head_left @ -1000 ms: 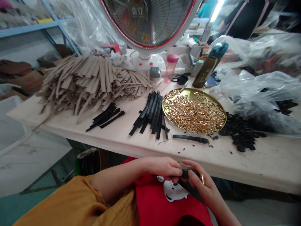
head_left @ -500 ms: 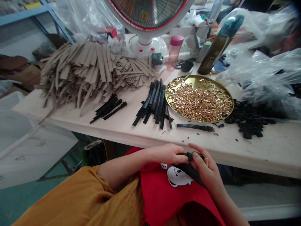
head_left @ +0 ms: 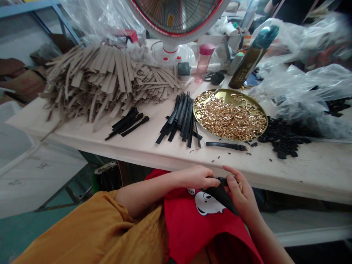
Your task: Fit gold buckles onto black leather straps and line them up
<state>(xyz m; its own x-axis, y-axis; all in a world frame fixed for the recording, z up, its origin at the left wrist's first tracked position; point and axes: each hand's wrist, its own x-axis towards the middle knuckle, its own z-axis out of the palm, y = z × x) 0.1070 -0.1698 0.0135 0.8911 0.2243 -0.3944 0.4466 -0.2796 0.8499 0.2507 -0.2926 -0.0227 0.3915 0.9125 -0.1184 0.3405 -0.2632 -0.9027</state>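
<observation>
Below the table's front edge, over my lap, my left hand (head_left: pixel 196 177) and my right hand (head_left: pixel 238 190) both pinch a black strap (head_left: pixel 221 190). A small gold buckle sits at the strap's end by my right fingers. The strap trails down across my red apron (head_left: pixel 192 223). On the table just beyond my hands lies one finished black strap (head_left: pixel 225 146). Behind it stands a round gold tray (head_left: pixel 230 96) heaped with gold buckles (head_left: pixel 229 119).
A bundle of black straps (head_left: pixel 181 119) and a smaller one (head_left: pixel 127 124) lie mid-table. A big heap of tan strips (head_left: pixel 101 80) fills the left. Black loops (head_left: pixel 283 137) pile at right beside plastic bags (head_left: pixel 308 95). A fan (head_left: pixel 176 22), pink cup (head_left: pixel 204 60) and dark bottle (head_left: pixel 251 57) stand behind.
The view has dropped and shifted slightly, so my hands sit higher in frame. Both hands keep their pinch on the strap, fingers working closer together at its end.
</observation>
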